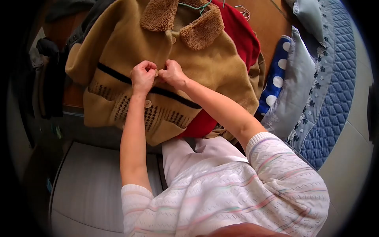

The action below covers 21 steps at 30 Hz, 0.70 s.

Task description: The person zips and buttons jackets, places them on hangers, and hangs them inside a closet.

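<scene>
A tan coat [201, 75] with a brown fleecy collar [158, 15], a black stripe and dark patterned patches lies spread before me. My left hand [143, 77] is closed in a pinch at the coat's front edge, just above the stripe. Close beside it, my right hand [173, 74] also pinches the front edge. Between the fingertips is a small pale bit, perhaps a button, mostly hidden by my fingers. One round button [173, 40] shows below the collar, and another button [148, 103] sits below my hands. A green hanger [195, 6] pokes out at the neck.
Red cloth [241, 37] lies under the coat on a brown wooden surface [272, 19]. To the right are a blue polka-dot roll [277, 75], a grey pillow [294, 87] and a blue quilted cover [335, 98]. Dark clothes [49, 79] are at left, a grey seat [94, 185] below.
</scene>
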Each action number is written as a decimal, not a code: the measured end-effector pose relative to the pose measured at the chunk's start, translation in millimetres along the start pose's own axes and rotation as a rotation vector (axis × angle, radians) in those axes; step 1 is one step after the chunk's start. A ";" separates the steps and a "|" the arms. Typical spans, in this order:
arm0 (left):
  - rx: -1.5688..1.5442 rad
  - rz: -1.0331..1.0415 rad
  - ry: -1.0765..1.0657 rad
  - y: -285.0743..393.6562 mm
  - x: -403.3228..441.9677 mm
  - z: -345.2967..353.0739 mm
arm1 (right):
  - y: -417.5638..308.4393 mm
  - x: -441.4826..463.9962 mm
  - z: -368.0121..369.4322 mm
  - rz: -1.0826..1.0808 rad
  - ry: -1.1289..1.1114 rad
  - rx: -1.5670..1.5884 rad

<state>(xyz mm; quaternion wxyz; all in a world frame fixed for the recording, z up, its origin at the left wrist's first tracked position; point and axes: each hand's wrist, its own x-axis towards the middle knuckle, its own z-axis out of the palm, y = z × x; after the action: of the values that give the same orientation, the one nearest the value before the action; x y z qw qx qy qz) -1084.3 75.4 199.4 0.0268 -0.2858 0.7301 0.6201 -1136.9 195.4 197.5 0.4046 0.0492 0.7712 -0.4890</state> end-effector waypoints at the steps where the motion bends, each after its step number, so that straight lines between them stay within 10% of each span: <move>1: -0.068 -0.106 -0.060 3.2 1.4 -3.8 | -5.2 -4.5 -2.6 0.026 -0.009 0.011; 5: -0.182 -0.338 -0.207 15.3 8.8 -19.2 | -29.0 -17.4 -34.4 -0.010 -0.171 -0.129; 9: -0.089 -0.266 -0.126 2.1 2.5 -13.9 | -41.1 31.9 -128.4 -0.616 0.506 -0.357; 12: -0.129 -0.243 -0.041 -1.2 -0.9 -10.6 | -35.3 77.6 -209.1 -0.521 0.754 -0.722; 15: -0.056 -0.188 -0.012 -9.5 0.9 -7.7 | -28.7 88.0 -229.8 0.113 0.080 -0.174; 21: 0.099 -0.066 -0.012 15.4 -3.4 -16.0 | -51.3 38.1 -185.9 -0.365 0.067 0.053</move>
<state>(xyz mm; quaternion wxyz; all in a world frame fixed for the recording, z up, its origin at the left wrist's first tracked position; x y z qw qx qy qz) -1083.4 63.1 218.1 0.0655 -0.3042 0.7499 0.5838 -1293.6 304.3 244.6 0.2817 -0.0647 0.7673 -0.5724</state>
